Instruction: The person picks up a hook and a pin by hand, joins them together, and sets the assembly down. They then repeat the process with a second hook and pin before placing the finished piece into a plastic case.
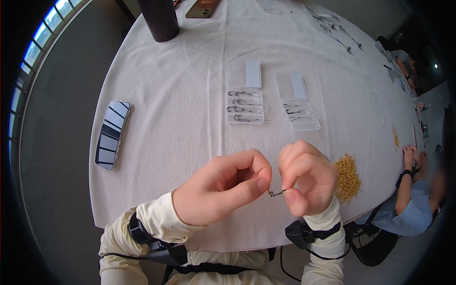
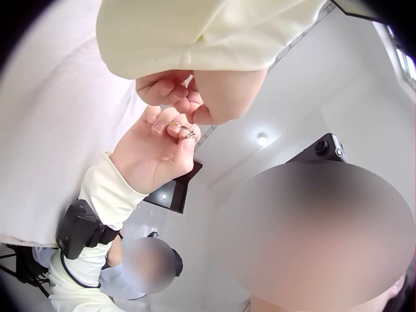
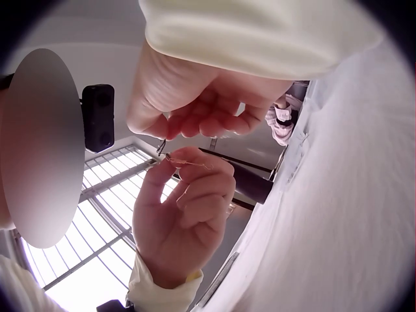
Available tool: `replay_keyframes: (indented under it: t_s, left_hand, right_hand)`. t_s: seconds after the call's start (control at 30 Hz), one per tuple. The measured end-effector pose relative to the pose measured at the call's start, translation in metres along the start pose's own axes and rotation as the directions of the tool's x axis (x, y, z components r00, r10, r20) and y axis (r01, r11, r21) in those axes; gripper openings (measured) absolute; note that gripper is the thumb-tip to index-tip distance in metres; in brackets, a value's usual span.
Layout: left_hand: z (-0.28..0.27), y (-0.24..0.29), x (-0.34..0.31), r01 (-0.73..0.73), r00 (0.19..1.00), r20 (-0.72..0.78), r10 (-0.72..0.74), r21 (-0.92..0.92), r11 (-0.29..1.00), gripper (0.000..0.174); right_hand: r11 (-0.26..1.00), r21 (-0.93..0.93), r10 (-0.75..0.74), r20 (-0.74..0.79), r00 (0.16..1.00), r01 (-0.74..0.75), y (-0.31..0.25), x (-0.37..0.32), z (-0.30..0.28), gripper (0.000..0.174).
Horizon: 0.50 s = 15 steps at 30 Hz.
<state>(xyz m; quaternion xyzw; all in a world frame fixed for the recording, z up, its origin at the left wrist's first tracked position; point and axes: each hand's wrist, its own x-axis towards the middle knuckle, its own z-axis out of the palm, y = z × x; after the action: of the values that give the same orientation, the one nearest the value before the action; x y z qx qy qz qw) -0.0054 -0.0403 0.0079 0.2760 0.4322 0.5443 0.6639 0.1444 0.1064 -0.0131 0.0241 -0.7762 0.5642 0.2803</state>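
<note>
Just above the near edge of the cloth-covered surface (image 1: 180, 95), the person holds both hands close together. The left hand (image 1: 223, 190) is curled, thumb and forefinger pinching one end of a small dark metal piece (image 1: 276, 193). The right hand (image 1: 306, 178), fingers bent in, pinches the other end, so the piece bridges the narrow gap between the two sets of fingertips, off the cloth.

Just to the right of the right hand lies a pile of gold hooks (image 1: 347, 176). Farther back, near the middle, sit two clear trays (image 1: 244, 107) with dark wire items laid in rows. A phone (image 1: 112, 134) lies face up well to the left, and a dark cup (image 1: 159, 19) stands at the far side.
</note>
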Motion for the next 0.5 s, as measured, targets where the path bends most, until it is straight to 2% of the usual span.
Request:
replay_keyframes:
  t_s: [0.17, 0.33, 0.5]
  left_hand:
    - [-0.001, -0.009, 0.002, -0.203, 0.977, -0.051, 0.208, 0.092, 0.975, 0.010]
    - [-0.001, -0.011, 0.003, -0.255, 0.964, -0.051, 0.262, 0.114, 0.960, 0.009]
    - [0.001, -0.012, 0.005, -0.257, 0.962, -0.079, 0.262, 0.069, 0.964, 0.010]
  right_hand:
    - [0.997, -0.069, 0.037, -0.032, 0.999, -0.039, -0.001, 0.000, 0.000, 0.016]
    - [0.989, -0.114, 0.083, -0.060, 0.995, -0.089, 0.001, 0.000, 0.000, 0.015]
    - [0.971, -0.026, 0.233, -0.127, 0.964, -0.238, 0.001, -0.002, 0.002, 0.009]
